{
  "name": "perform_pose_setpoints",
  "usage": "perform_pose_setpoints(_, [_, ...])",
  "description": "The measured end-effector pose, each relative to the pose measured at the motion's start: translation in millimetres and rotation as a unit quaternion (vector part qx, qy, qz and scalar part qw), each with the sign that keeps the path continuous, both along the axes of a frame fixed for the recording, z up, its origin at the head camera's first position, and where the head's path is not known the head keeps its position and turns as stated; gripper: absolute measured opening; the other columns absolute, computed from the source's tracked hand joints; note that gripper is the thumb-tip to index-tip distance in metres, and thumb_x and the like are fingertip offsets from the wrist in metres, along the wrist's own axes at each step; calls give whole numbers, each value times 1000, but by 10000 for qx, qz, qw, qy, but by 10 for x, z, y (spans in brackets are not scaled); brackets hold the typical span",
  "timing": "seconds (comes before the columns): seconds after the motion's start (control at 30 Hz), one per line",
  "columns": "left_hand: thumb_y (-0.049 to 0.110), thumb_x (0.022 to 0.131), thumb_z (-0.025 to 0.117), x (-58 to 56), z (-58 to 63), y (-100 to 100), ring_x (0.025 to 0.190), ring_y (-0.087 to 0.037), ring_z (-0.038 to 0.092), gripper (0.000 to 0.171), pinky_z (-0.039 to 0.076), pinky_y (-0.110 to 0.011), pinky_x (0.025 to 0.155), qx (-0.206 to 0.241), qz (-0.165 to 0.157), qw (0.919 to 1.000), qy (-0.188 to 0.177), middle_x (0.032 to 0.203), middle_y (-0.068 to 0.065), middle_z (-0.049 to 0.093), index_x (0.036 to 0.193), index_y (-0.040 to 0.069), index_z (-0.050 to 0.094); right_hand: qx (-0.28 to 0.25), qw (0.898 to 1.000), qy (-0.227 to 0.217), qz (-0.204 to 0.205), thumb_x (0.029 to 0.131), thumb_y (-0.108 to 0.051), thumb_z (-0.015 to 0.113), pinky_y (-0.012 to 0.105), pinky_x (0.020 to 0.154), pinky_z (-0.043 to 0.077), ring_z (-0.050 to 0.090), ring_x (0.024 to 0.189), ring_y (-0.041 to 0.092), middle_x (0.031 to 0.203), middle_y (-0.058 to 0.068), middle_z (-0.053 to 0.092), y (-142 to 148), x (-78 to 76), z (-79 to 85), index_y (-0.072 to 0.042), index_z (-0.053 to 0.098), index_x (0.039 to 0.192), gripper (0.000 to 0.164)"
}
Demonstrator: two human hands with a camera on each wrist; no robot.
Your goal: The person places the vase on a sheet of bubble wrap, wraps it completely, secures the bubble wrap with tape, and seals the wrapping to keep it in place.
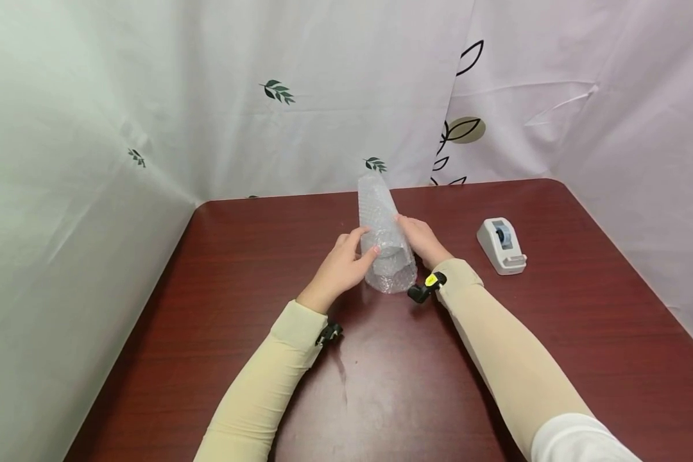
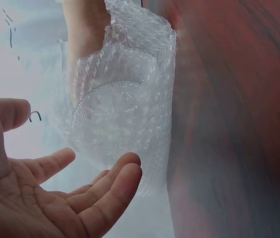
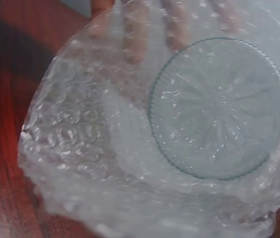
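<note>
A roll of bubble wrap (image 1: pixel 384 221) lies lengthwise on the table, its wide end toward me. Inside that end is a clear, round glass piece (image 3: pixel 219 109) with a ridged edge and a starburst pattern; the rest of it is covered by the wrap. My left hand (image 1: pixel 343 260) is at the roll's left side, thumb and index fingertip at the plastic, its fingers spread and loosely bent in the left wrist view. Along the right side rests my right hand (image 1: pixel 421 240), most of its fingers hidden. I cannot tell how those fingers lie.
A white tape dispenser (image 1: pixel 501 247) with a roll of tape stands to the right on the dark red table (image 1: pixel 237 269). White curtains (image 1: pixel 323 51) with leaf prints hang behind and at both sides. Each wrist wears a small black camera mount.
</note>
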State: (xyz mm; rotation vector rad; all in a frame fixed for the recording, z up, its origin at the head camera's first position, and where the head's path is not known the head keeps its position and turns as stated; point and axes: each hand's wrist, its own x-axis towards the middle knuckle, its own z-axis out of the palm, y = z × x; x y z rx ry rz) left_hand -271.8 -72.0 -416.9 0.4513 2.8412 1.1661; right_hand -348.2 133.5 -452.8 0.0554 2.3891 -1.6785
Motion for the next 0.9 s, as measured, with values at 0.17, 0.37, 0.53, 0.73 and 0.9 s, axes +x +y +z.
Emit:
perform_pose_setpoints(0.17, [44,103,52,-6,-5,-4,103,-24,65,59,53,-44,89,35,47,10000,-52,140,-21,47,154,18,39,-422,9988,186,-185,102,-61,39,40,84,51,57,109,29,131,17,55,35,-4,2,-8,48,145,69])
perform_pose_setpoints(0.37, [44,103,51,-9,-12,-4,102,-24,65,59,52,-45,90,40,63,9999,-106,142,-20,46,155,18,38,-518,9980,289,-222,101,-60,43,37,82,50,56,114,29,137,17,51,50,19,0,-9,40,151,71])
perform_pose_setpoints(0.53, [44,103,51,-8,-9,1,103,-24,66,60,52,-45,91,43,47,9999,-140,144,-19,46,155,17,37,-571,9974,345,-259,100,-61,45,39,84,49,54,116,30,139,16,49,65,53,18,-11,41,150,71])
perform_pose_setpoints(0.73, [43,103,51,-13,-24,1,106,-27,64,58,51,-47,94,-18,-38,9999,-145,139,-20,51,153,15,40,-509,9981,330,-131,100,-58,48,44,93,48,52,121,30,146,14,46,86,57,23,-11,39,152,70])
perform_pose_setpoints(0.9, [42,104,50,-18,-36,13,108,-28,64,57,50,-48,95,-50,-138,9997,-185,139,-19,54,153,15,42,-467,9984,315,-67,100,-54,52,47,102,44,51,124,30,148,14,46,93,46,10,-11,40,151,68])
